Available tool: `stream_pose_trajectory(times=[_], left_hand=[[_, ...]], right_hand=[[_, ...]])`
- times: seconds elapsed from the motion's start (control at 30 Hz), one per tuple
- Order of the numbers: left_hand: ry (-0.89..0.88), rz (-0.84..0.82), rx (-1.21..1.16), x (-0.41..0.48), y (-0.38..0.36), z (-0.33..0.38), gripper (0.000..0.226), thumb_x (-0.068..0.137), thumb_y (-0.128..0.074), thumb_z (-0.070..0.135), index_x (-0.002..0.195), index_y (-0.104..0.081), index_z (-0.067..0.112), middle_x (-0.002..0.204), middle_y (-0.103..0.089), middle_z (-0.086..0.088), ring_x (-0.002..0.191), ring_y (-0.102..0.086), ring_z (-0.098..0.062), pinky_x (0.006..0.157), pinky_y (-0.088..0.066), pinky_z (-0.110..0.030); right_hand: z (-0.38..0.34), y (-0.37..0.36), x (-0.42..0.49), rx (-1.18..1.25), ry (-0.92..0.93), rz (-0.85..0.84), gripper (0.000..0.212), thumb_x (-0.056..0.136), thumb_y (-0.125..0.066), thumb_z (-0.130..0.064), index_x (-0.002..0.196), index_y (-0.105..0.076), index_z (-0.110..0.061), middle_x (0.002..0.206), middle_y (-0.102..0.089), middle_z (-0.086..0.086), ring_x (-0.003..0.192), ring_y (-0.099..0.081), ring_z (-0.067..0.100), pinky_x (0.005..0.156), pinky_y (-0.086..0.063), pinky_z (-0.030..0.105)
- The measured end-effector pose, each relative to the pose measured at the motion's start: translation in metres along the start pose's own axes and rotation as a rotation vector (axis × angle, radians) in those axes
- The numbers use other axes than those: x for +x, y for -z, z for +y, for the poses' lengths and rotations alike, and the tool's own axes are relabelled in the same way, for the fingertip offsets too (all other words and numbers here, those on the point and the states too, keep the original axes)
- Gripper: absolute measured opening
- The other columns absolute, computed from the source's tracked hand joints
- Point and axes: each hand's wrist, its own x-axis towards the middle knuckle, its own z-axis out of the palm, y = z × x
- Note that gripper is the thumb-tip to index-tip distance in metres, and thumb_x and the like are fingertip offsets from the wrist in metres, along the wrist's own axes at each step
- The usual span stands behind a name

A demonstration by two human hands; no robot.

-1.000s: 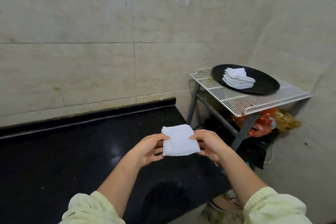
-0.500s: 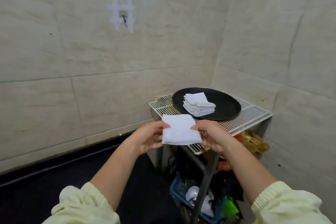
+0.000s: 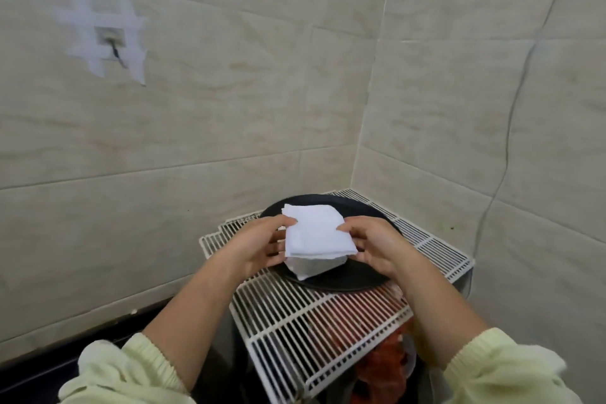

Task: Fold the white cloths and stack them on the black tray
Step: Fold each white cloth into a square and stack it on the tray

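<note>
You are at the placing step. The folded white cloth (image 3: 314, 234) is held flat between your hands, with your left hand (image 3: 259, 248) pinching its left edge between thumb and fingers and your right hand (image 3: 377, 246) pinching its right edge the same way. It hangs directly over the stack of folded cloths (image 3: 311, 269) that already lies on the black tray (image 3: 364, 284), and only the near corner of that stack shows beneath it. Whether the held cloth is already touching the top of the stack I cannot tell, as the gap is hidden from this angle. The tray sits on the white wire rack (image 3: 311, 331) in the corner of the tiled walls, a little to the far side of the rack's middle. The fold looks finished, so what remains for this cloth is the set-down. That likely calls for lowering it level, squaring its edges with the stack below, and letting go with both hands together so the layers stay closed. Slide your fingers out sideways rather than lifting — a drag could pull the top cloth askew or nudge the stack across the tray.
</note>
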Motion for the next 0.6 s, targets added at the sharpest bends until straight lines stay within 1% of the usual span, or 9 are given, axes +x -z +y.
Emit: stream_pose_trajectory(times=[0.1, 0.17, 0.23, 0.3, 0.37, 0.47, 0.5, 0.53, 0.6], left_hand=[[-0.005, 0.023, -0.003, 0.024, -0.021, 0.01, 0.011, 0.084, -0.066, 0.02, 0.093, -0.063, 0.014, 0.079, -0.059, -0.001, 0.063, -0.055, -0.014, 0.056, -0.049, -0.024], [-0.013, 0.051, -0.008, 0.039, -0.033, 0.013, 0.012, 0.084, -0.067, 0.019, 0.094, -0.064, 0.013, 0.082, -0.059, -0.003, 0.067, -0.056, -0.016, 0.055, -0.05, -0.023], [-0.021, 0.089, -0.015, 0.055, -0.047, 0.013, 0.014, 0.084, -0.067, 0.016, 0.097, -0.067, 0.009, 0.086, -0.062, -0.005, 0.072, -0.058, -0.018, 0.059, -0.051, -0.024], [-0.038, 0.125, -0.027, 0.071, -0.061, 0.014, 0.012, 0.086, -0.065, 0.011, 0.096, -0.068, 0.006, 0.089, -0.065, -0.007, 0.075, -0.06, -0.019, 0.063, -0.053, -0.025], [-0.054, 0.174, -0.032, 0.087, -0.074, 0.013, 0.009, 0.087, -0.064, 0.007, 0.095, -0.069, 0.004, 0.09, -0.067, -0.009, 0.075, -0.064, -0.019, 0.062, -0.055, -0.025], [-0.075, 0.248, 0.044, 0.11, -0.095, 0.013, 0.012, 0.086, -0.066, 0.005, 0.095, -0.069, 0.0, 0.091, -0.067, -0.012, 0.078, -0.064, -0.021, 0.065, -0.056, -0.028], [-0.085, 0.275, 0.084, 0.117, -0.102, 0.012, 0.009, 0.085, -0.067, 0.005, 0.091, -0.069, -0.001, 0.087, -0.065, -0.012, 0.076, -0.062, -0.021, 0.066, -0.057, -0.028], [-0.098, 0.3, 0.138, 0.121, -0.107, 0.012, 0.005, 0.083, -0.069, 0.004, 0.082, -0.068, 0.0, 0.081, -0.063, -0.012, 0.071, -0.061, -0.021, 0.067, -0.058, -0.028], [-0.104, 0.359, 0.271, 0.132, -0.114, 0.007, 0.018, 0.081, -0.072, 0.002, 0.066, -0.062, 0.002, 0.07, -0.06, -0.012, 0.063, -0.059, -0.021, 0.067, -0.059, -0.03]], right_hand=[[-0.014, 0.021, 0.028, -0.015, 0.007, -0.018, 0.012, 0.081, -0.061, -0.001, 0.082, -0.068, -0.01, 0.083, -0.068, 0.007, 0.075, -0.064, 0.02, 0.064, -0.051, 0.029], [-0.023, 0.035, 0.046, -0.036, 0.002, -0.031, 0.011, 0.08, -0.06, -0.002, 0.083, -0.067, -0.011, 0.081, -0.067, 0.005, 0.069, -0.063, 0.017, 0.058, -0.051, 0.026], [-0.029, 0.05, 0.064, -0.067, -0.009, -0.05, 0.011, 0.081, -0.06, -0.003, 0.082, -0.067, -0.011, 0.078, -0.068, 0.004, 0.065, -0.063, 0.015, 0.053, -0.049, 0.025], [-0.034, 0.065, 0.08, -0.09, -0.015, -0.071, 0.01, 0.081, -0.06, -0.003, 0.084, -0.067, -0.011, 0.078, -0.069, 0.004, 0.068, -0.064, 0.016, 0.057, -0.049, 0.026], [-0.037, 0.079, 0.096, -0.118, -0.017, -0.08, 0.01, 0.081, -0.061, -0.003, 0.085, -0.068, -0.009, 0.078, -0.069, 0.004, 0.07, -0.064, 0.017, 0.061, -0.049, 0.027], [-0.039, 0.099, 0.117, -0.166, -0.032, -0.069, 0.007, 0.081, -0.063, -0.004, 0.083, -0.068, -0.009, 0.071, -0.064, 0.003, 0.061, -0.06, 0.013, 0.058, -0.047, 0.026], [-0.039, 0.107, 0.124, -0.184, -0.036, -0.065, 0.007, 0.08, -0.064, -0.004, 0.083, -0.068, -0.009, 0.07, -0.064, 0.003, 0.06, -0.059, 0.013, 0.056, -0.047, 0.026], [-0.039, 0.112, 0.129, -0.203, -0.036, -0.062, 0.007, 0.08, -0.066, -0.004, 0.085, -0.068, -0.008, 0.072, -0.065, 0.004, 0.061, -0.06, 0.013, 0.055, -0.047, 0.025], [-0.035, 0.123, 0.138, -0.24, -0.037, -0.072, 0.009, 0.079, -0.068, -0.002, 0.086, -0.068, -0.008, 0.08, -0.069, 0.007, 0.067, -0.065, 0.016, 0.054, -0.05, 0.024]])
